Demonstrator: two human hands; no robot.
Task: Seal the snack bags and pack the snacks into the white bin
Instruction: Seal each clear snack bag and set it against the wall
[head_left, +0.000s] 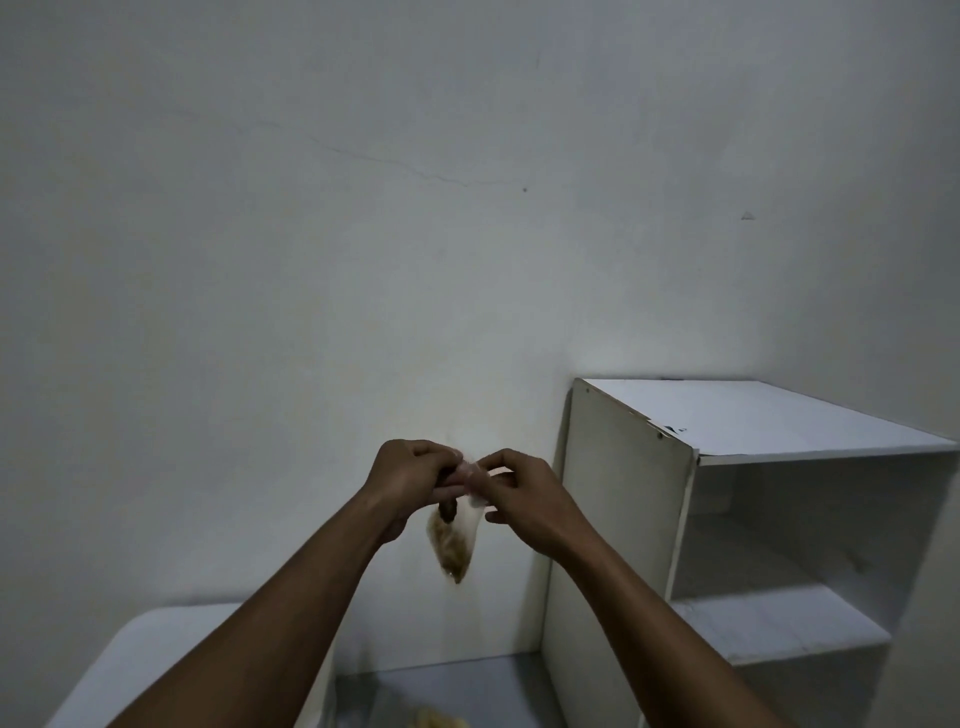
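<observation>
Snack bag (453, 540) hangs in mid-air before the far wall, brown contents settled low; left hand (410, 480) and right hand (524, 499) pinch its gathered neck with curled fingers; sealing judged under way; next, fasten the neck firmly; white bin not identifiable; shelf unit (753, 426) right.

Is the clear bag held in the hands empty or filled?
Partly filled: a brownish snack sits in the hanging lower end of the bag.
</observation>
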